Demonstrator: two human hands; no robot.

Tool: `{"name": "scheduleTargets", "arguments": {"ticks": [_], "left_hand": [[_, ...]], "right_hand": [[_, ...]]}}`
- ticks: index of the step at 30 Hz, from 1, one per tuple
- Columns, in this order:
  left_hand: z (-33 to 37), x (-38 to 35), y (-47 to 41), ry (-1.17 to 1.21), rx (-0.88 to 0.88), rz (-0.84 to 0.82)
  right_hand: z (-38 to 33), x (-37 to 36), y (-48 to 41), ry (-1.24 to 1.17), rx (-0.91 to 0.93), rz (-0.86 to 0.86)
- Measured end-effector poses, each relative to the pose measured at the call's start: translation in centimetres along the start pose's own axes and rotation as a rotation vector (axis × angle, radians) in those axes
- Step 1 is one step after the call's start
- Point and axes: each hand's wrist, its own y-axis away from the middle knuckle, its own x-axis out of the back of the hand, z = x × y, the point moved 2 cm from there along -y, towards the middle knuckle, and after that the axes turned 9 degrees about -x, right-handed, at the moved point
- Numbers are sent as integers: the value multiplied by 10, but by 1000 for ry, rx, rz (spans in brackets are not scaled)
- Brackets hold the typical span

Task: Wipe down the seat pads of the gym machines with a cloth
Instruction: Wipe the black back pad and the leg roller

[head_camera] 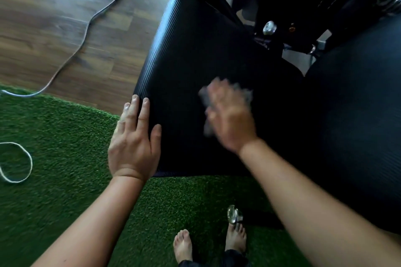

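Observation:
A black textured seat pad [191,60] fills the middle of the view. My left hand [134,143] lies flat on the pad's near left edge, fingers spread, holding nothing. My right hand [232,115] presses a grey cloth [207,102] onto the middle of the pad; hand and cloth are motion-blurred. A second black pad [351,115] sits to the right, touching neither hand.
Black machine frame and metal knob [269,27] stand behind the pads. A grey cable [91,21] runs over the wooden floor at left, and a white cord loop [17,162] lies on the green turf. Bare feet [183,245] stand on the turf below, near a chrome knob [234,214].

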Motion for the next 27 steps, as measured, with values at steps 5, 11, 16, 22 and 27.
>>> {"name": "scheduleTargets", "arguments": {"ticks": [5, 11, 16, 22, 27], "left_hand": [[-1, 0, 1, -12, 3, -5], [0, -1, 1, -9, 2, -20], [-2, -3, 0, -9, 3, -58], [-1, -1, 1, 9, 21, -101], [-3, 0, 0, 55, 38, -112]], "right_hand": [[38, 5, -103, -43, -630, 18], [-62, -3, -50, -79, 87, -16], [-52, 8, -131, -23, 217, -125], [-83, 1, -175, 28, 29, -32], [-113, -5, -119, -16, 318, 14]]}}
